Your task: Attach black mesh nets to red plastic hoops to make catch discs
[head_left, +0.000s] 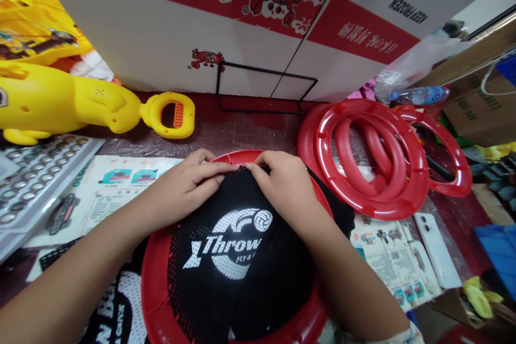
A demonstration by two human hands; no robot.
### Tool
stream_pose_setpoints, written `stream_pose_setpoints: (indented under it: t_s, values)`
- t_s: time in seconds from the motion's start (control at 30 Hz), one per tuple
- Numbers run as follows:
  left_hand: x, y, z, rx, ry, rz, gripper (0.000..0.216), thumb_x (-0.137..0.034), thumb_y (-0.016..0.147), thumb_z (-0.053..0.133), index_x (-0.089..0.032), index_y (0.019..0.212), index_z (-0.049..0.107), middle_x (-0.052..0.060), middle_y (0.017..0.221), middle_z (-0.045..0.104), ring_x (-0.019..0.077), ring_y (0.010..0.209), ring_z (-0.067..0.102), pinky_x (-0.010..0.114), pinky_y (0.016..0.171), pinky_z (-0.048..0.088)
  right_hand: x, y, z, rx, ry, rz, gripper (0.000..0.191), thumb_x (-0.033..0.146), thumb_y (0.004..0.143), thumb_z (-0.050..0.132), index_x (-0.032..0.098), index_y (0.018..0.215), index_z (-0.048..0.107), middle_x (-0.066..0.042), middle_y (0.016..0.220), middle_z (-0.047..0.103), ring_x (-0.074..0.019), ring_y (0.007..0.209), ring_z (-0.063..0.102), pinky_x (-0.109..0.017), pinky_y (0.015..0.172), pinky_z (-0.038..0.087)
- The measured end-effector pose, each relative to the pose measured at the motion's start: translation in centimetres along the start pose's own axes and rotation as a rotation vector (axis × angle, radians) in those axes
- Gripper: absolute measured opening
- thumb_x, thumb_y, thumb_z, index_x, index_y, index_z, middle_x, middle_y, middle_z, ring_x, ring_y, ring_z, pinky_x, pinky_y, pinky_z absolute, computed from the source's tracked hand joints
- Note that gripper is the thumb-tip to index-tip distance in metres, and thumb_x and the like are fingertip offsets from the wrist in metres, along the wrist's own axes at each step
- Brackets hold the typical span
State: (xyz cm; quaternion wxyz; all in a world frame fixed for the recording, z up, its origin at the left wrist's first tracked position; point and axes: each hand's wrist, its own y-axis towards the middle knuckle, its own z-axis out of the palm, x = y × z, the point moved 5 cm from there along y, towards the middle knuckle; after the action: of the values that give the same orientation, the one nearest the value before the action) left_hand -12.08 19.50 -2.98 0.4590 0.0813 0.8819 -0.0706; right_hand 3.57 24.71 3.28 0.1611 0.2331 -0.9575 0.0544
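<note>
A red plastic ring (pixel 155 279) lies before me, with a black mesh fabric (pixel 278 263) printed in white "Throw" spread across it. At the ring's far rim, my left hand (pixel 197 180) holds the fabric's edge between its fingertips. My right hand (pixel 284 180) pinches the same edge close beside it, thumb and fingers nearly touching the left fingertips. The fabric's near edge lies inside the ring. Under my left forearm, another black printed fabric (pixel 133 295) is partly hidden. More black fabric shows beyond my right wrist.
Several red rings (pixel 417 172) are piled at the right, near a white phone (pixel 437 250) and a plastic bottle (pixel 423 95). A yellow toy with a handle (pixel 108 105) and a tray of round metal pieces (pixel 36 183) stand left. Behind are a black wire frame (pixel 266 69) and large cartons (pixel 161 32).
</note>
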Motion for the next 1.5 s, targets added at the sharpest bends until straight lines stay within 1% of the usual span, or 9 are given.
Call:
stream_pose_setpoints:
  t_s: [0.1,0.2,0.3,0.4,0.53,0.8,1.07,1.2,1.5]
  values:
    - [0.0,0.1,-0.1,0.024,-0.056,-0.002,0.037,-0.044,0.094,0.041,-0.029,0.122,0.06,0.005,0.11,0.053,0.0244,0.106,0.053,0.042,0.097,0.041,-0.5,-0.1,-0.6,0.048,0.204,-0.003,0.012,0.016,0.087,0.06,0.016,0.08,0.07,-0.004,0.083,0.073,-0.0153,0.077,0.064,-0.027,0.072,0.046]
    - [0.3,0.0,-0.2,0.002,-0.099,-0.038,0.033,-0.046,0.093,0.046,-0.028,0.118,0.057,0.005,0.116,0.056,0.0256,0.11,0.053,0.042,0.097,0.04,-0.9,-0.3,-0.9,0.02,0.234,-0.007,0.012,0.013,0.086,0.059,0.017,0.082,0.07,-0.004,0.085,0.072,-0.0157,0.08,0.065,-0.028,0.074,0.048]
    - [0.7,-0.1,-0.2,-0.02,-0.108,-0.11,0.03,-0.047,0.091,0.048,-0.026,0.113,0.054,0.005,0.112,0.058,0.0242,0.096,0.057,0.039,0.084,0.046,-1.2,-0.4,-0.8,-0.015,0.234,0.001,0.013,0.012,0.085,0.058,0.017,0.085,0.07,-0.005,0.087,0.073,-0.0161,0.08,0.065,-0.03,0.074,0.049]
    - [0.8,-0.1,-0.1,-0.025,-0.11,-0.115,0.027,-0.046,0.09,0.049,-0.025,0.108,0.053,0.003,0.101,0.059,0.0211,0.084,0.057,0.035,0.075,0.046,-1.6,-0.4,-0.5,-0.057,0.262,0.037,0.015,0.012,0.084,0.059,0.017,0.092,0.07,-0.005,0.086,0.073,-0.0158,0.076,0.065,-0.03,0.071,0.049]
    - [1.0,-0.2,-0.1,-0.037,-0.151,-0.132,0.026,-0.047,0.088,0.052,-0.027,0.106,0.054,0.002,0.095,0.06,0.02,0.079,0.056,0.032,0.069,0.046,-1.9,-0.3,-0.4,-0.086,0.297,0.062,0.02,0.011,0.084,0.059,0.017,0.1,0.069,-0.006,0.089,0.073,-0.0156,0.077,0.065,-0.03,0.071,0.05]
    - [1.3,-0.2,0.2,-0.012,-0.206,-0.166,0.028,-0.05,0.088,0.052,-0.028,0.105,0.054,0.003,0.095,0.062,0.0189,0.074,0.056,0.03,0.064,0.045,-2.0,-0.2,-0.3,-0.079,0.312,0.067,0.019,0.011,0.084,0.059,0.015,0.1,0.07,-0.007,0.093,0.074,-0.0167,0.08,0.067,-0.031,0.073,0.052]
    - [1.2,-0.2,0.3,0.005,-0.202,-0.177,0.026,-0.048,0.089,0.051,-0.027,0.106,0.052,0.002,0.096,0.059,0.0191,0.08,0.055,0.031,0.069,0.045,-1.9,-0.1,-0.4,-0.088,0.244,0.064,0.02,0.011,0.085,0.059,0.014,0.102,0.069,-0.009,0.098,0.074,-0.0188,0.086,0.068,-0.033,0.078,0.052]
    - [1.0,-0.2,0.2,0.007,-0.189,-0.187,0.025,-0.045,0.09,0.049,-0.026,0.105,0.051,0.001,0.096,0.059,0.0175,0.079,0.055,0.031,0.07,0.045,-1.8,-0.1,-0.5,-0.089,0.206,0.066,0.021,0.011,0.085,0.059,0.015,0.104,0.069,-0.008,0.099,0.074,-0.0191,0.087,0.068,-0.034,0.08,0.052]
    - [0.9,-0.2,0.1,0.007,-0.172,-0.165,0.025,-0.044,0.091,0.048,-0.025,0.105,0.052,0.002,0.098,0.059,0.0183,0.082,0.055,0.033,0.073,0.046,-2.0,0.0,-0.3,-0.089,0.194,0.079,0.02,0.013,0.085,0.06,0.016,0.103,0.069,-0.007,0.094,0.074,-0.0182,0.083,0.067,-0.032,0.076,0.051]
